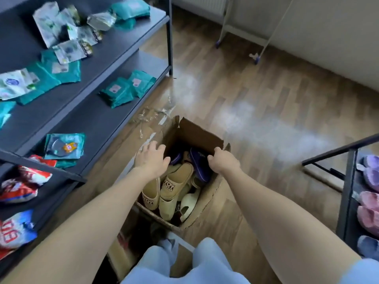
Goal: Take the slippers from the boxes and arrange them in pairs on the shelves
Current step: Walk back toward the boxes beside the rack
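Box: an open brown cardboard box (202,136) was stood on the wooden floor (266,95), between two dark metal shelf units.
Left hand: the left hand (151,158) was held over the box's left rim, its fingers straight and spread apart, with nothing gripped. Whether the rim was actually touched could not be told.
Right hand: the right hand (224,162) was curled over the top edge of the box's right flap, the fingers clamped on the cardboard.
Slippers in the box: tan fabric slippers with dark printed lettering (176,185), a dark purple slipper (198,160) and a pale cream moulded slipper (189,203) were piled loose inside. None was lifted out.
Done: fluffy lilac, pink and blue slippers (369,181) were set on the right-hand shelf unit (348,181). They were probably paired, though that view was cut by the frame edge.
Remaining: the box was judged nearly full, so most of the task was left.
Left-hand shelf unit (127,37): it was taken up by teal packets (127,89).
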